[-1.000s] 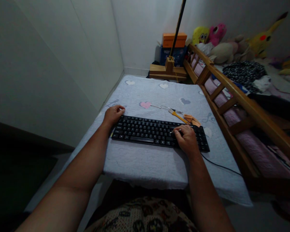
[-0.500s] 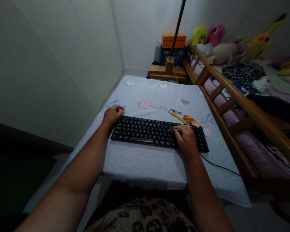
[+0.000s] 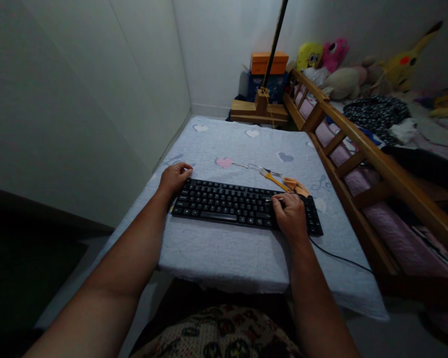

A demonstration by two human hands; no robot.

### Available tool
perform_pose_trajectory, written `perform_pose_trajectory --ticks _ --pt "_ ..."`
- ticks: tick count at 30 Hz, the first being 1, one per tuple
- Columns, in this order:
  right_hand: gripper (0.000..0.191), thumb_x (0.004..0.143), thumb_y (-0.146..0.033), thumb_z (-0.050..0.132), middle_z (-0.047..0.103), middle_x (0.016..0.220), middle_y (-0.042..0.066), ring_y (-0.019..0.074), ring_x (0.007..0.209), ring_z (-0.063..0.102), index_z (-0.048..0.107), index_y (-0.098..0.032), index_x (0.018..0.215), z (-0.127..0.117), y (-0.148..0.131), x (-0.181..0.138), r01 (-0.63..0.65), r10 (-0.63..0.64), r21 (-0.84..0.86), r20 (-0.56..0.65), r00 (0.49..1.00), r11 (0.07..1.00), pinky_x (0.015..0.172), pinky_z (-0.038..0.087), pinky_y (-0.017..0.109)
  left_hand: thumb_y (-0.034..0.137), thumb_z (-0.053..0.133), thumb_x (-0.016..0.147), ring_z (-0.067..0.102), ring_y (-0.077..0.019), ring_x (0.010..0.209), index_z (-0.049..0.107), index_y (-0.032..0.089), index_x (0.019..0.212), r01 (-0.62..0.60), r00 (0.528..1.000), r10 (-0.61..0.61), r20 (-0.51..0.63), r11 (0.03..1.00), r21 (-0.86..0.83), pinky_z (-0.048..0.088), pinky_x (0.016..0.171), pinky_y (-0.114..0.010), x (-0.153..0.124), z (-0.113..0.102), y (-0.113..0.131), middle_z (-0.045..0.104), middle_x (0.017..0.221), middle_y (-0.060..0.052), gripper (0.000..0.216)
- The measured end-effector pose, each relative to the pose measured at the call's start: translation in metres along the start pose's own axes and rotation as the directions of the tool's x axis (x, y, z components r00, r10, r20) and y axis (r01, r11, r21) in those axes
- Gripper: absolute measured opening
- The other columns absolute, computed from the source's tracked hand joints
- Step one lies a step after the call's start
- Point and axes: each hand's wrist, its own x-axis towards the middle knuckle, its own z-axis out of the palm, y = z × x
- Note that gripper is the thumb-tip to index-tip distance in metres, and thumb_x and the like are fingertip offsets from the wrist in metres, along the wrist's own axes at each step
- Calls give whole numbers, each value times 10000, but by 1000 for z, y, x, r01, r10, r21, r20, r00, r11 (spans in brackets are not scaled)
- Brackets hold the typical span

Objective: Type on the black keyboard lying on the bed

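Note:
A black keyboard (image 3: 224, 203) lies across the cloth-covered table in front of me, its cable running off to the right. My left hand (image 3: 176, 178) grips the keyboard's upper left corner, fingers curled at its edge. Over the keys right of the middle, my right hand (image 3: 288, 211) pinches a thin white stick, which looks like a cotton swab (image 3: 269, 200), its pale tip pointing left onto the keys. The palm hides part of the keyboard's right side. Just behind the keyboard are a yellow-handled brush (image 3: 274, 180) and a crumpled orange cloth (image 3: 295, 187).
Thin metal tools (image 3: 254, 166) lie behind the keyboard on the light blue tablecloth (image 3: 224, 248). A wooden bed rail (image 3: 358, 141) runs along the right, with plush toys beyond it. A wooden stand (image 3: 261, 109) with a dark pole and an orange box (image 3: 269, 63) are at the back.
My right hand has shifted slightly to the right over the keys with the cotton swab. My left hand and the keyboard stay where they were.

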Motion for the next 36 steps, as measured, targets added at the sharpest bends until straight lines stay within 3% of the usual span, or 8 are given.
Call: perform_pose_trajectory --ticks 7,22,36 --pt "188 868 -265 516 703 844 65 235 881 593 657 -196 763 2 2 0 -44 42 -42 -48 998 998 871 403 397 421 528 773 530 -156 661 704 169 952 -8 1000 8 0 1000 3 357 619 -269 0 1 -1 617 700 -17 356" --pt "168 882 -256 534 711 876 62 235 913 592 677 -197 817 4 -1 0 32 -32 -6 21 999 999 893 391 399 416 532 772 518 -152 638 709 168 952 -10 1000 10 -5 1000 -2 349 612 -272 1 1 -1 605 681 -14 354" --pt "177 866 -264 511 698 854 63 234 891 587 656 -200 787 2 2 0 -9 9 -23 -12 1000 1000 875 401 399 409 530 770 541 -163 657 708 173 945 -2 1000 2 6 1000 1 349 602 -273 1 0 -1 615 691 -21 344"
